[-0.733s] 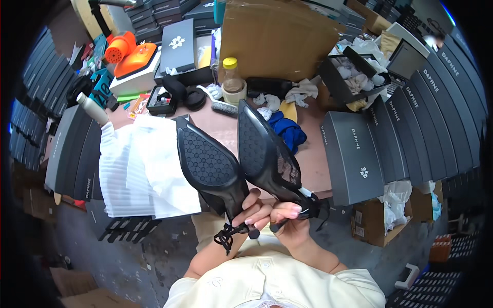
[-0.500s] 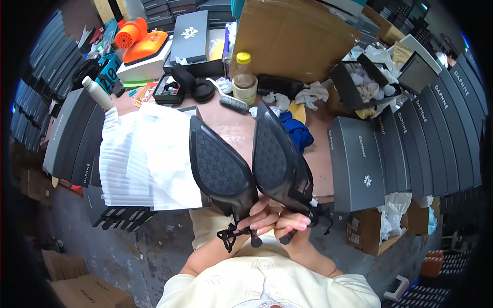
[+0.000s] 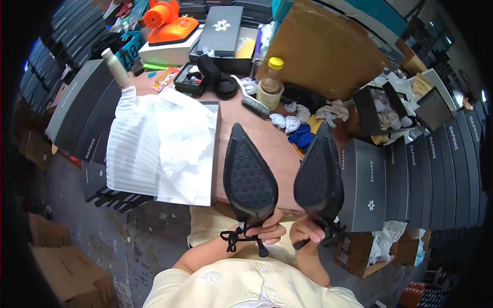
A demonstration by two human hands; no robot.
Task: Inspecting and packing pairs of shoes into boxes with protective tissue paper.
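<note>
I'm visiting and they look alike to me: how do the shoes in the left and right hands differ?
The left shoe points up and slightly left; the right shoe points up and slightly right. The left shoe's heel slants down rightward; the right shoe's slants down leftward. The left shoe's lace bow hangs left of its heel; the right shoe's straps show on its right. Both are black with pointed toes.

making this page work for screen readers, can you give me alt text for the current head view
The left hand holds one black high-heeled shoe and the right hand another black heel, undersides toward the camera, toes pointing away. Beyond is a pinkish table, with white wrapping at left and grey boxes at right.
</note>
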